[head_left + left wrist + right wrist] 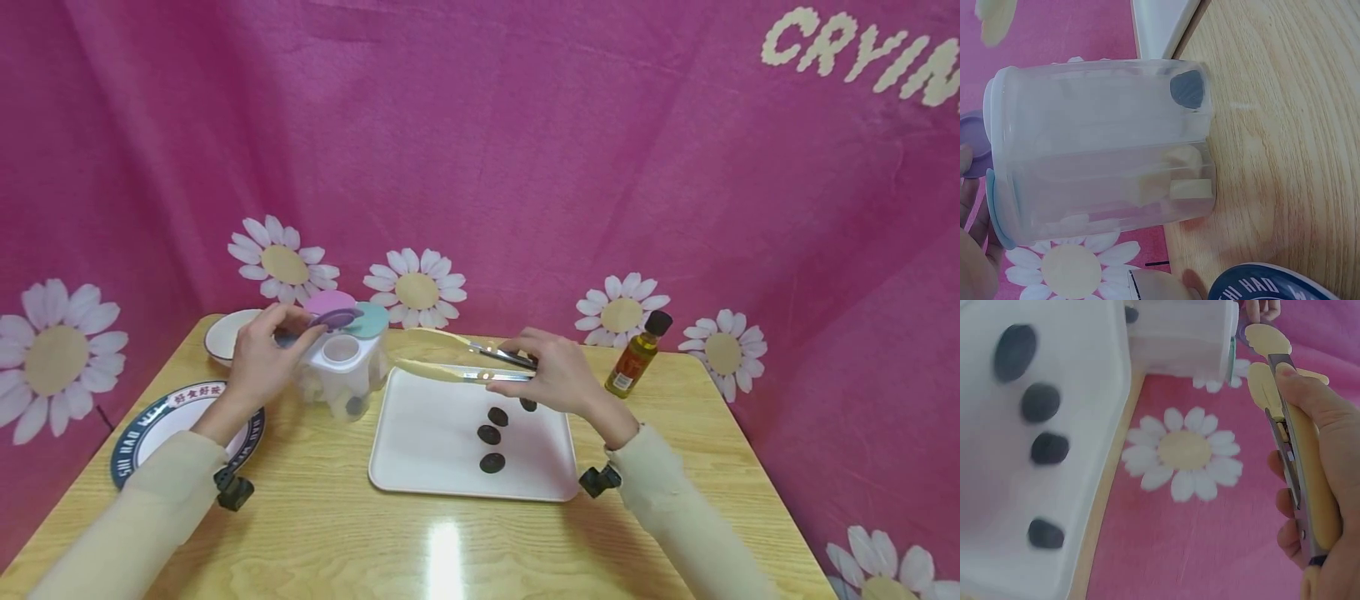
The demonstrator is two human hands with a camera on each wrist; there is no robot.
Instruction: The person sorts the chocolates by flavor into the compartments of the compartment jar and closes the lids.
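Right hand [558, 375]: grip clamped on one pair of tongs [431, 372], arms apart, above one tray [427, 442]; long axis crosswise, tips pointing left. Left hand [262, 350]: grip pinches one purple lid [339, 317] atop one container [333, 385]. Four dark ovals [489, 435] on tray.

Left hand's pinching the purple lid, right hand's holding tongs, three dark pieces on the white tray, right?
Not three: the right wrist view shows four dark pieces on the white tray. The left hand pinches the purple lid; the right hand holds the tongs.

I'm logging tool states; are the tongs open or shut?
Open. The tongs have their yellow tips spread apart in the head view.
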